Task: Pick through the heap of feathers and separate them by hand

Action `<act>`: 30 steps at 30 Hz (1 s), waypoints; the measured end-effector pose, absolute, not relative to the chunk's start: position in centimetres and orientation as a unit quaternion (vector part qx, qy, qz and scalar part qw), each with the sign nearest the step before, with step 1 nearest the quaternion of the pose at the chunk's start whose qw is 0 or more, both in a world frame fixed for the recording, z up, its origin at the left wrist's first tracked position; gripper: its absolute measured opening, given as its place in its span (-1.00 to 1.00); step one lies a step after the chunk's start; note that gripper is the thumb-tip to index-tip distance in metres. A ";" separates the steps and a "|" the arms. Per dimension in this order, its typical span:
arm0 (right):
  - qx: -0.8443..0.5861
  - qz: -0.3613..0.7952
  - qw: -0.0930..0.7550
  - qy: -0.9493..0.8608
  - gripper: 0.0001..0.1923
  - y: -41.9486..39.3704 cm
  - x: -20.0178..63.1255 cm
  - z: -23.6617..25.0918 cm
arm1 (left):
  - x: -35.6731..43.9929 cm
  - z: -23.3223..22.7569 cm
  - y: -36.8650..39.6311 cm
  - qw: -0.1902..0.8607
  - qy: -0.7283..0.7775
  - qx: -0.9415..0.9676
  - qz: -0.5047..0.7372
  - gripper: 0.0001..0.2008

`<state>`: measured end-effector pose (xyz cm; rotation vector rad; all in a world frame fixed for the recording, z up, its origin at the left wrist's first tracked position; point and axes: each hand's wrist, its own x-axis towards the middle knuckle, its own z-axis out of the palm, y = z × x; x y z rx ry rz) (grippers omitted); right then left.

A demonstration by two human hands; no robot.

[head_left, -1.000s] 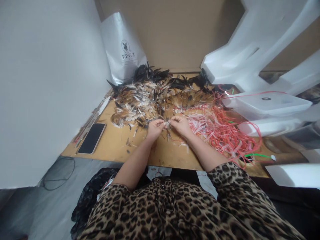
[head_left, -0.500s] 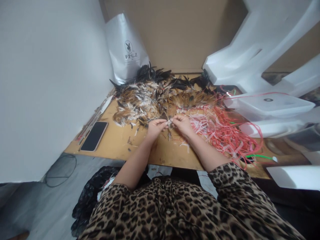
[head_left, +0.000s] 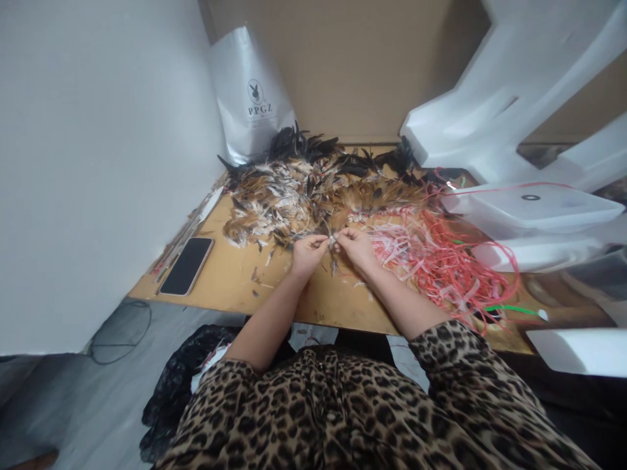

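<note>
The wooden table (head_left: 230,287) carries everything, and the places below are told from the feather heap upon it. That heap of brown, white and black feathers (head_left: 313,189) spreads across the far middle of the table. To the right of the heap, touching its edge, lies a tangle of red and pink cords (head_left: 441,261), and beyond that stand white foam blocks (head_left: 490,111). Behind the heap's left end a silver bag (head_left: 249,98) leans upright against the brown board. To the left of the heap, well apart from it, a dark phone (head_left: 187,266) lies flat.

At the near edge of the heap the two hands meet. The left hand (head_left: 306,251) and the right hand (head_left: 358,247) are each pinched narrow on a small feather bundle (head_left: 333,241) held between their fingertips, just above the table. The bundle's pale end sits in the pinch and its darker part hangs down toward the person, so its long axis runs roughly near-to-far. Both hands are equally close to it, one on each side.
</note>
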<state>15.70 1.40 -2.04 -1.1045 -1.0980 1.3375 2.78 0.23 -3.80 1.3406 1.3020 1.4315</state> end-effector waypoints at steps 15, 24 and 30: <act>-0.354 0.678 0.477 -0.433 -0.66 1.6 16.0 -1.6 | 2.3 -2.3 0.0 0.566 0.444 0.454 0.525 -0.75; -0.371 0.626 0.486 -0.484 -0.68 1.7 16.5 -1.7 | 2.4 -2.0 -0.2 0.595 0.442 0.425 0.519 -0.70; -0.430 0.559 0.477 -0.525 -0.69 1.4 16.3 -1.7 | 2.6 -2.0 0.0 0.536 0.490 0.410 0.552 -0.70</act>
